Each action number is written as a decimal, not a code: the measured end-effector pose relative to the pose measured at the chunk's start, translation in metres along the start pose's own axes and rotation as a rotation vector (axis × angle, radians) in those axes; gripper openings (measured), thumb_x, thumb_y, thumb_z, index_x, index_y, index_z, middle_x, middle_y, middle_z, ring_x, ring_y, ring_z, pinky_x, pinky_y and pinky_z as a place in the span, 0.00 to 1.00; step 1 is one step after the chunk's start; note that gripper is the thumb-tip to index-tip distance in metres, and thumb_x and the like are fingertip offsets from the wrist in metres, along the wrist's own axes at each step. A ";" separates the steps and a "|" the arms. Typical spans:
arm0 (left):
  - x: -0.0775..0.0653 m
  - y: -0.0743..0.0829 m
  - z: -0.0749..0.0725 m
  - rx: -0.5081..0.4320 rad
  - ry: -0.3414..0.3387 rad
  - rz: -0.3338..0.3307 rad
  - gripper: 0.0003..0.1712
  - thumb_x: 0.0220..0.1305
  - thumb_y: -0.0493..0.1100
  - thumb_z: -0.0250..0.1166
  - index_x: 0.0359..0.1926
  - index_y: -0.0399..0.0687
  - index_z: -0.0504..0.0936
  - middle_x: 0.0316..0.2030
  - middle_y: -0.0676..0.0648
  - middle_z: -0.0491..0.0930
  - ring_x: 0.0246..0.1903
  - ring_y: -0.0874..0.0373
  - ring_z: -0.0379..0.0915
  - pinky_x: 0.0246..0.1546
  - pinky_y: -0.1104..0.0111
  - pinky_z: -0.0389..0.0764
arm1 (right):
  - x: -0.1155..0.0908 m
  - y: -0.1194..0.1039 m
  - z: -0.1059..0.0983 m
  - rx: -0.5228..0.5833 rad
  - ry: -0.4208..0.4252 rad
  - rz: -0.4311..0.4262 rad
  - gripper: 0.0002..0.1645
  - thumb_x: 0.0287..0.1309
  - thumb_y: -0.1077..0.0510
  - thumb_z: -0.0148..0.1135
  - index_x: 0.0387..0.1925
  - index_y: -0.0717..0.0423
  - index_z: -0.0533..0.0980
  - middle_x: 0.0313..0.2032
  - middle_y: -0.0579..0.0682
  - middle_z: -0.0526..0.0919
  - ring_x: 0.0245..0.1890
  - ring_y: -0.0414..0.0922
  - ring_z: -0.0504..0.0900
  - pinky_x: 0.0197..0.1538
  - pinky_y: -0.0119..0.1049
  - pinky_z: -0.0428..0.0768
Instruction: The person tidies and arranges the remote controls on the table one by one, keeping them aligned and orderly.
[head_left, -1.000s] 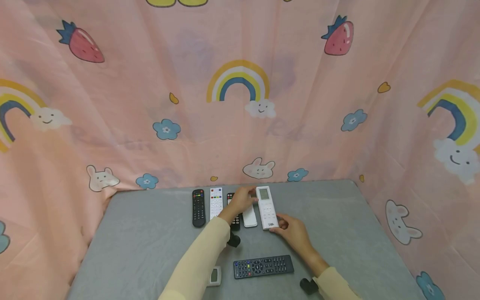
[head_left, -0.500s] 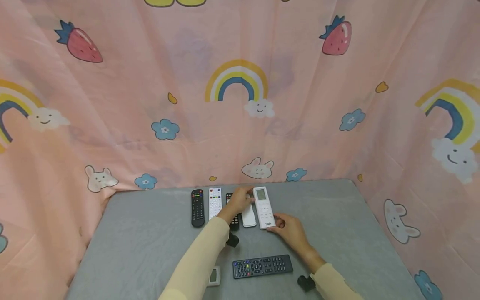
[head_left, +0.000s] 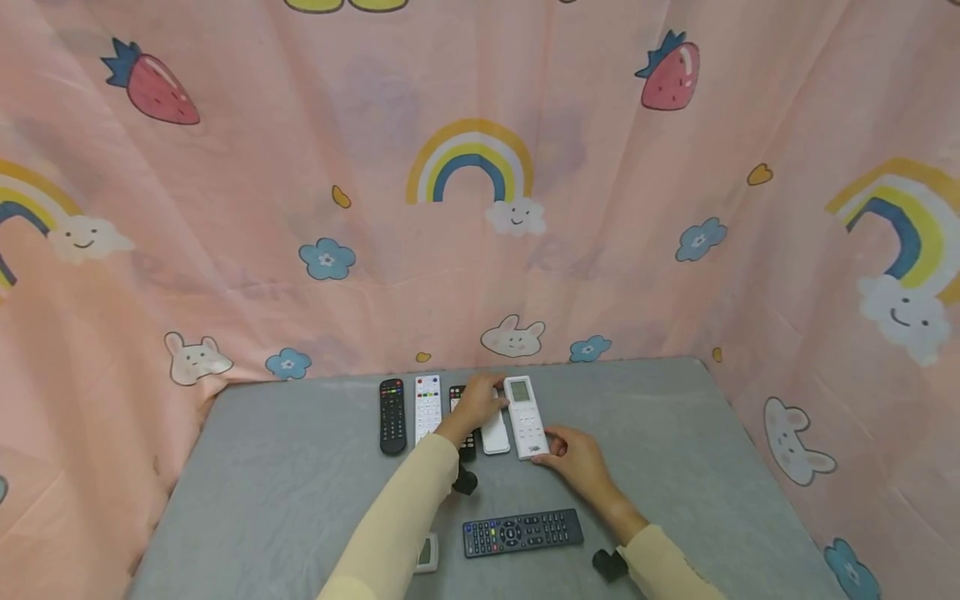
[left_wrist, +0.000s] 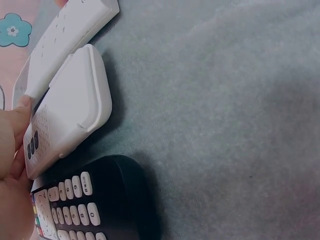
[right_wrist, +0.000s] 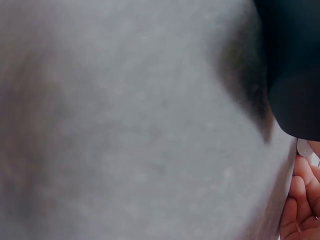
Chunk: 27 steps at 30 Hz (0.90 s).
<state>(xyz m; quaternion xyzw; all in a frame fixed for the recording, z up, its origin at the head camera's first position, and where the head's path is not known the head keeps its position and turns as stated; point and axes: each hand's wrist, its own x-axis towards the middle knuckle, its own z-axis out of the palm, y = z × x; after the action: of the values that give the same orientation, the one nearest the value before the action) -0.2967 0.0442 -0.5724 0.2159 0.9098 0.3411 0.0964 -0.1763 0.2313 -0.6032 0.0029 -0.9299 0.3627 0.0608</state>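
Observation:
A white air-conditioner remote (head_left: 527,417) with a small screen lies at the right end of a row of remotes. My left hand (head_left: 477,404) holds its upper left edge, thumb against its side in the left wrist view. My right hand (head_left: 581,461) pinches its lower right corner between thumb and fingers. A smaller white remote (left_wrist: 67,102) sits just left of it, partly under my left hand. Further left are a black remote with white keys (left_wrist: 90,205), a white remote (head_left: 428,407) and a rounded black remote (head_left: 392,417). The right wrist view shows only curled fingers (right_wrist: 300,200) at its edge.
A long dark remote (head_left: 522,533) lies crosswise nearer the front of the grey-covered table (head_left: 262,500). Left of it, a small white remote with a screen (head_left: 428,554) is partly hidden by my left sleeve. A pink patterned curtain (head_left: 375,292) hangs behind.
The white air-conditioner remote has shifted slightly left and a touch nearer, closer to the smaller white remote. Both hands stay on it. The whole head view has drifted a little.

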 end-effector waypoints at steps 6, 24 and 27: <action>-0.001 0.002 0.000 0.010 -0.008 0.004 0.27 0.65 0.38 0.65 0.64 0.37 0.74 0.53 0.40 0.82 0.57 0.48 0.76 0.63 0.56 0.76 | 0.000 -0.002 0.000 -0.003 -0.002 -0.012 0.30 0.39 0.54 0.81 0.47 0.61 0.82 0.20 0.41 0.73 0.21 0.34 0.67 0.27 0.25 0.67; 0.002 0.000 0.003 0.093 -0.033 -0.043 0.29 0.66 0.44 0.66 0.65 0.42 0.73 0.60 0.40 0.76 0.63 0.45 0.69 0.66 0.55 0.73 | 0.000 -0.002 -0.001 -0.019 -0.017 0.000 0.29 0.38 0.54 0.82 0.45 0.61 0.82 0.20 0.41 0.73 0.22 0.35 0.67 0.27 0.26 0.66; 0.003 -0.001 0.004 0.114 -0.033 -0.035 0.29 0.66 0.45 0.67 0.65 0.42 0.74 0.60 0.40 0.76 0.63 0.45 0.69 0.66 0.55 0.73 | 0.001 -0.003 -0.001 -0.022 -0.033 0.016 0.30 0.39 0.54 0.82 0.46 0.61 0.82 0.20 0.42 0.74 0.22 0.35 0.67 0.27 0.26 0.66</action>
<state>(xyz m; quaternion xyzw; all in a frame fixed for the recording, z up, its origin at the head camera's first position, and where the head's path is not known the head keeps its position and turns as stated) -0.2989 0.0470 -0.5762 0.2109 0.9296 0.2834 0.1050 -0.1767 0.2298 -0.6004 0.0007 -0.9346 0.3530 0.0426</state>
